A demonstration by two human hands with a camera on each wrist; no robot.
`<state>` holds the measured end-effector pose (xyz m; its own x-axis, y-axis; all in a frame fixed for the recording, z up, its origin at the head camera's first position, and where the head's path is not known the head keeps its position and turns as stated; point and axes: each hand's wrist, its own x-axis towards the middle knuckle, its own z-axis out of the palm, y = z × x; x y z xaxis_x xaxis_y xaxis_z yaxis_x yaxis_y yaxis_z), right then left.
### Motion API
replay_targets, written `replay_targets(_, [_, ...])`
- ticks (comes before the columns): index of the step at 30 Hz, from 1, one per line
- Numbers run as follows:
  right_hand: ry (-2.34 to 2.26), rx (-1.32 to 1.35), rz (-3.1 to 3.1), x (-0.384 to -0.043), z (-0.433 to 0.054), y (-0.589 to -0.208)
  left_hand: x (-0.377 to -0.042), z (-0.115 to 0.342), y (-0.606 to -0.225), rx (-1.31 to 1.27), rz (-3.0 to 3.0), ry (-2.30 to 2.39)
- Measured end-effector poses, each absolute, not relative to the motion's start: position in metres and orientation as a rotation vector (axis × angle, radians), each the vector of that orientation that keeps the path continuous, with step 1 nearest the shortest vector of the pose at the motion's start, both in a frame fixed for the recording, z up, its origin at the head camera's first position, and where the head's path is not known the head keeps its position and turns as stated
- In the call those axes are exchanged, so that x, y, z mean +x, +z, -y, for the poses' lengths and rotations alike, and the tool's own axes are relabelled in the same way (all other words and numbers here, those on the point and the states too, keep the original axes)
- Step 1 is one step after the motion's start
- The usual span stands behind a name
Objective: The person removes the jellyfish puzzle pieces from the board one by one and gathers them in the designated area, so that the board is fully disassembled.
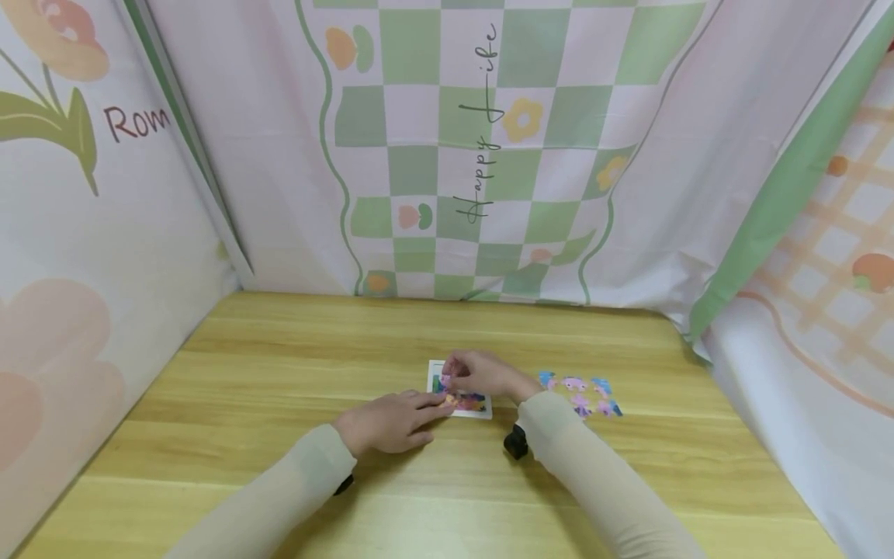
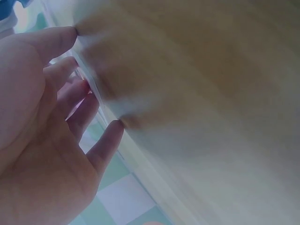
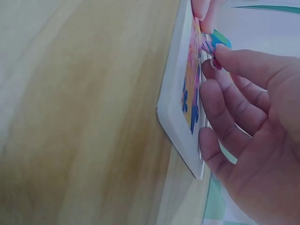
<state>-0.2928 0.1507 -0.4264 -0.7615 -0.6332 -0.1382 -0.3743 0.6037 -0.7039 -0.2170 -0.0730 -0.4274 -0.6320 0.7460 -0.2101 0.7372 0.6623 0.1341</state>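
Table (image 1: pixel 307 341): head view; pale wood grain, running back to a backdrop (image 1: pixel 412 46) of green and white checks lettered "Happy Life".
Board (image 1: pixel 434 368): head view; white-rimmed, flat on the table near its middle, a coloured picture inside the rim.
Left hand (image 1: pixel 396 421): head view; fingers stretched out and apart, pinching nothing, tips on the near left part of the board.
Right hand (image 1: pixel 484 373): head view; above the far part of the board, thumb and finger clamped on a piece (image 1: pixel 445 380).
Piece: head view; pink shows, over the left side of the board; whether it touches cannot be told here.
Loose pieces (image 1: pixel 575 383): head view; pink and blue, grouped on the table to the right of the board.
Sleeves (image 1: pixel 268 497): head view; pale, a black device (image 1: pixel 516 442) by the right cuff.
Left palm: left wrist view; thumb and fingers apart, tips at the table's surface, checks of the backdrop behind.
Right pinch: right wrist view; thumb and finger together on the piece, which shows green and blue, the other fingers bent beside the board's rim.
Left fingertips: right wrist view; at the top, by the board's picture.
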Motion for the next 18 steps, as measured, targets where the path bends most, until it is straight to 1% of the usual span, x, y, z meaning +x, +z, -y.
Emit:
replay_targets(10, [-0.99, -0.849, -2.426, -0.298, -0.153, -0.432, -0.217, 0.074, -0.426, 1.211, -2.636, 0.059])
replay_targets(18, [-1.018, -0.866, -2.442, -0.299, -0.161, -0.429, -0.218, 0.073, -0.428, 1.218, -2.636, 0.038])
